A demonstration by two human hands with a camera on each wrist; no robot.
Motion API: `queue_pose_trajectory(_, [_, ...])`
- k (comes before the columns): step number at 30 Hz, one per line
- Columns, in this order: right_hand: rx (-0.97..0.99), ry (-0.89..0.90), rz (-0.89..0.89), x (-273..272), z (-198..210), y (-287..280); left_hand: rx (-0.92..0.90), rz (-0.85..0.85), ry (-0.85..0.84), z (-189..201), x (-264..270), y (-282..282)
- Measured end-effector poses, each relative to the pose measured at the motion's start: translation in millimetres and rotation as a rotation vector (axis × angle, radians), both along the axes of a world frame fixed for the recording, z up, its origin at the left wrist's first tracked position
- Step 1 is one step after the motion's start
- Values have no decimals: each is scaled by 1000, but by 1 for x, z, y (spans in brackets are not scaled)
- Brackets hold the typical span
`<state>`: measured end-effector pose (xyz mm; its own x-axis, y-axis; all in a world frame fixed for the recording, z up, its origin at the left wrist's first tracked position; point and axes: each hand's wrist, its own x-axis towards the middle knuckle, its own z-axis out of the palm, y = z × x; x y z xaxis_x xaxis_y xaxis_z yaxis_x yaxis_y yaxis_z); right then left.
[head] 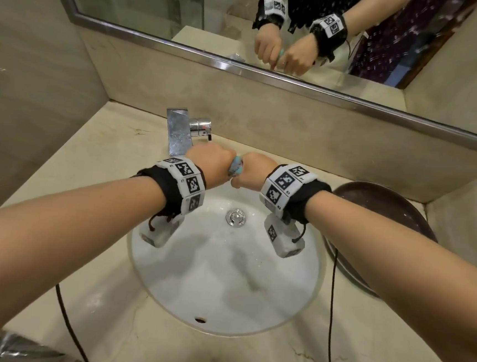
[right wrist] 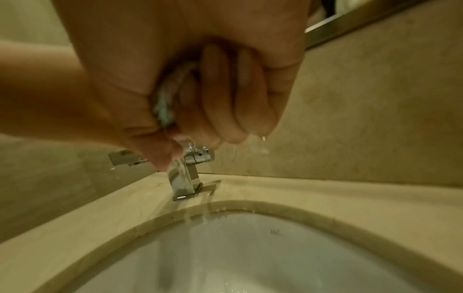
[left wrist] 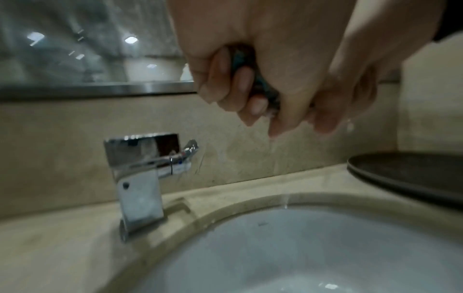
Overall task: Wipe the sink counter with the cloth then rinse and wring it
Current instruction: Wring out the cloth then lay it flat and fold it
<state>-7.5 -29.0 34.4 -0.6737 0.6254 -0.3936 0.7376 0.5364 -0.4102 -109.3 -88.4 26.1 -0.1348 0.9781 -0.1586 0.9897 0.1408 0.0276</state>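
Sink [head: 180, 300]: nearest, beneath both fists.
Cloth [head: 236, 166]: bunched between the fists, over the far rim.
Left hand [head: 210, 161]: fingers [left wrist: 240, 83] clamped round it.
Right hand [head: 257, 169]: fingers [right wrist: 218, 95] clamped likewise; water drips.

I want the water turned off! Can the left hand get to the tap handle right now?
Probably not yet. The left hand and right hand both grip the cloth over the sink. The tap handle is close with nothing in between, but the left hand's grip must let go first.
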Motion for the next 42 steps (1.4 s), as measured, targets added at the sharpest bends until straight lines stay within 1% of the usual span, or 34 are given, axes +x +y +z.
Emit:
queue_pose_trajectory(3, [206, 43, 86, 5, 1, 0, -10, 113, -268, 4, -2, -2])
queue_pose_trajectory(6, [426, 102, 143, 12, -1, -1, -18, 185, -430, 12, -3, -3])
queue_pose_trajectory(8, [552, 200, 192, 15, -1, -1, -44, 272, -570, 14, -4, -5])
queue_pose_trajectory(10, [716, 282, 333, 17, -4, 0, -67, 345, -752, 15, -6, -6])
queue_pose_trajectory(12, [890, 294, 489, 20, -11, 1, -103, 371, -869, 18, -7, -8])
queue_pose_trajectory(13, [920, 298, 526, 21, -14, 3, -135, 375, -911, 21, -7, -9])
queue_pose_trajectory(14, [894, 310, 528, 22, -15, 4, -174, 379, -963, 24, -6, -10])
queue_pose_trajectory(17, [686, 388, 404, 26, -6, -1, -279, 372, -1119, 31, 1, -13])
queue_pose_trajectory(19, [611, 335, 327, 27, 3, -5, -317, 369, -1133, 32, 6, -13])
queue_pose_trajectory(21, [607, 228, 279, 28, 7, -7, -306, 385, -1079, 32, 11, -13])
queue_pose_trajectory(23, [619, 152, 267, 30, 11, -8, -295, 389, -932, 34, 16, -12])
queue_pose_trajectory(26, [663, 54, 282, 32, 16, -12, -260, 323, -552, 36, 28, -11])
queue_pose_trajectory(28, [616, 42, 260, 34, 17, -13, -209, 257, -312, 36, 35, -11])
queue_pose_trajectory(30, [460, 87, 192, 35, 18, -14, -175, 225, -154, 37, 38, -12])
queue_pose_trajectory(33, [95, 260, 78, 37, 13, -13, -106, 180, 6, 39, 41, -15])
queue_pose_trajectory(34, [31, 314, 46, 37, 11, -14, -82, 161, 58, 40, 42, -17])
queue_pose_trajectory(35, [14, 351, 32, 37, 8, -14, -65, 138, 110, 41, 43, -19])
queue_pose_trajectory(37, [5, 346, 29, 38, 3, -15, -54, 84, 209, 39, 45, -23])
queue_pose_trajectory(39, [22, 259, 49, 38, 2, -17, -81, 33, 294, 38, 48, -28])
queue_pose_trajectory(42, [177, 77, 77, 38, -1, -21, -159, -12, 411, 34, 54, -32])
